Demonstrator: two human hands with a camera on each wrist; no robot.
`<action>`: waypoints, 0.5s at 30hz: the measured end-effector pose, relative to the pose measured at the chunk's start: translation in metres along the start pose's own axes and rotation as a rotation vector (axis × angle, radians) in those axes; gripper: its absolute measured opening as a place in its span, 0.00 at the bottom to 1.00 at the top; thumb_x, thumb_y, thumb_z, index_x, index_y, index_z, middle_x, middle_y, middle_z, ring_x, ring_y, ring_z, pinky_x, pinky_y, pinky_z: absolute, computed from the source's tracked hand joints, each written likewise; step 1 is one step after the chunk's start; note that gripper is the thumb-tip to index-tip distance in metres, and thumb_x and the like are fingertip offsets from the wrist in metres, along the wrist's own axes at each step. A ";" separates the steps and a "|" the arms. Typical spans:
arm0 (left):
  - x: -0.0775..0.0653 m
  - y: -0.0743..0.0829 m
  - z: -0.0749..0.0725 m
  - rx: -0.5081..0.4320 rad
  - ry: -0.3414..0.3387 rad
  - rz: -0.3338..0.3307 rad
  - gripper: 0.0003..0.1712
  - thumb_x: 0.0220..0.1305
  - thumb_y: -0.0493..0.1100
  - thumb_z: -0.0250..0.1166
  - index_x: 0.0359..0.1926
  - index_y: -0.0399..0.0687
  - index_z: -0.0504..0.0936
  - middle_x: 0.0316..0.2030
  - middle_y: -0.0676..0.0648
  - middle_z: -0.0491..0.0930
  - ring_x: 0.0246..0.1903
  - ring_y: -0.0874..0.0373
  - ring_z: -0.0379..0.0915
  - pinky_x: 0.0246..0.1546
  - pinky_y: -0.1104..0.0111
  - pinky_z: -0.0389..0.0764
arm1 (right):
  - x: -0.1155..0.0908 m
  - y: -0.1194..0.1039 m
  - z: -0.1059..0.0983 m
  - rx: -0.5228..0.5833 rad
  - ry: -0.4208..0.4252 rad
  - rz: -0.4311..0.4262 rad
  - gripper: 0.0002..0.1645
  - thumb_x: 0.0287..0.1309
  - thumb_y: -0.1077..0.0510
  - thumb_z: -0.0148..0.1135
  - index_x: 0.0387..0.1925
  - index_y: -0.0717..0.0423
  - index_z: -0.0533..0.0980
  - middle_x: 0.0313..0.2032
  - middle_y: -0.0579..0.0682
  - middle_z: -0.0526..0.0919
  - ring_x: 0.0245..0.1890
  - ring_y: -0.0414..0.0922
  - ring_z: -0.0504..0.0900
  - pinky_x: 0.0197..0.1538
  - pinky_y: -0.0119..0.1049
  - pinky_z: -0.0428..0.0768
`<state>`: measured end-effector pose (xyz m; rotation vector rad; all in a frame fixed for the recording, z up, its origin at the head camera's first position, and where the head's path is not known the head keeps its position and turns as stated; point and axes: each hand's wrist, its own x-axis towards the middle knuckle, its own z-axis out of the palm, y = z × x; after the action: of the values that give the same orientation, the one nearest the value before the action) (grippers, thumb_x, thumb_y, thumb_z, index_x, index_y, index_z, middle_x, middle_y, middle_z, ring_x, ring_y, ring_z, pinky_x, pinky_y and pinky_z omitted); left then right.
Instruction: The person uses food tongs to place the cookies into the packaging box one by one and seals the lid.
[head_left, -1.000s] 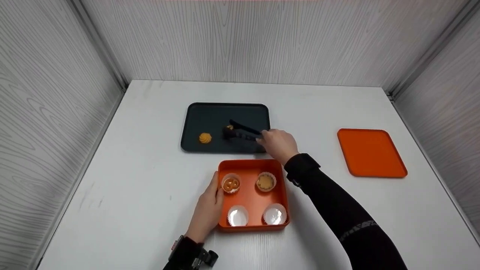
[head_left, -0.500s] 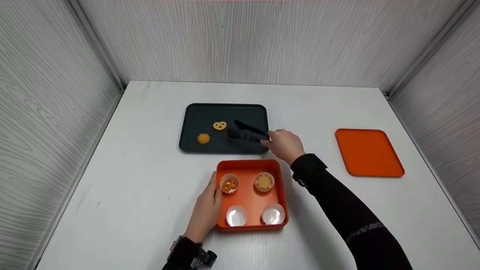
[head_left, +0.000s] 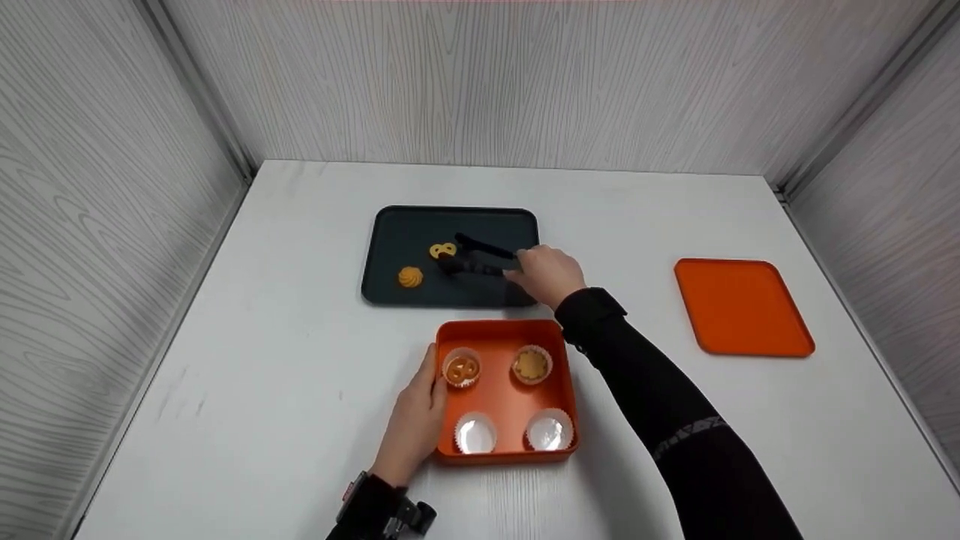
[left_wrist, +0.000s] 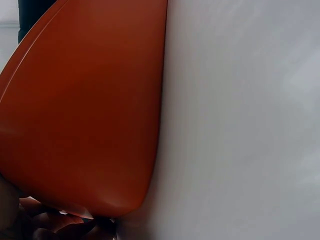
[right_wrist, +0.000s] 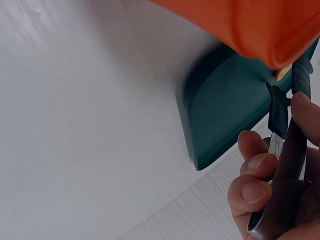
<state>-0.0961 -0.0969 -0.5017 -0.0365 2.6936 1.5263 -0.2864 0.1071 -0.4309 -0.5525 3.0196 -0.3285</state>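
So the pretzel cookie [head_left: 442, 248] is on the dark green tray [head_left: 409, 231], longer side to side, right at the spread mouth of the black tongs [head_left: 484, 246] the right hand [head_left: 550, 274] is gripping; can't tell if the tips touch it. It's off that hand's left, clearly nearer to it than to the left hand [head_left: 412, 416], which grips the orange box [head_left: 501, 397] well short of the cookie.

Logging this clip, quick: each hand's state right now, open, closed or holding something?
Left hand: holding the box by its side.
Right hand: holding the tongs, tips apart.
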 end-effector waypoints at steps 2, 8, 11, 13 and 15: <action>0.000 0.000 0.000 0.003 0.004 0.002 0.35 0.80 0.41 0.51 0.80 0.39 0.52 0.77 0.40 0.59 0.76 0.46 0.56 0.74 0.50 0.61 | 0.004 0.000 0.001 -0.012 0.005 -0.008 0.24 0.70 0.45 0.63 0.55 0.60 0.83 0.45 0.59 0.87 0.44 0.55 0.86 0.51 0.48 0.86; 0.000 0.000 0.001 0.008 0.004 0.002 0.35 0.80 0.42 0.51 0.80 0.39 0.52 0.77 0.41 0.59 0.76 0.47 0.56 0.74 0.51 0.61 | 0.015 0.005 0.004 -0.022 0.011 -0.025 0.26 0.70 0.45 0.63 0.59 0.60 0.81 0.49 0.59 0.87 0.47 0.56 0.86 0.54 0.50 0.85; 0.000 0.000 0.000 0.010 0.006 0.008 0.35 0.80 0.41 0.51 0.80 0.38 0.52 0.77 0.40 0.59 0.76 0.47 0.57 0.74 0.50 0.61 | 0.019 0.006 0.006 -0.020 0.006 -0.032 0.28 0.70 0.46 0.63 0.62 0.59 0.79 0.51 0.59 0.87 0.50 0.56 0.86 0.56 0.50 0.84; 0.000 0.001 0.000 0.010 0.006 0.013 0.35 0.80 0.41 0.51 0.80 0.38 0.52 0.77 0.40 0.59 0.76 0.46 0.57 0.74 0.50 0.61 | 0.020 0.007 0.007 -0.019 0.005 -0.036 0.28 0.70 0.46 0.63 0.62 0.59 0.79 0.52 0.59 0.86 0.50 0.56 0.86 0.56 0.50 0.84; 0.001 0.002 0.000 0.009 0.006 0.017 0.34 0.80 0.41 0.51 0.80 0.38 0.52 0.77 0.40 0.59 0.76 0.46 0.57 0.74 0.50 0.61 | 0.021 0.007 0.008 -0.021 0.010 -0.039 0.28 0.70 0.46 0.63 0.63 0.59 0.79 0.52 0.59 0.86 0.51 0.56 0.85 0.56 0.50 0.84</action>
<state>-0.0969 -0.0962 -0.5003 -0.0182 2.7126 1.5206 -0.3074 0.1042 -0.4404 -0.6132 3.0282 -0.3031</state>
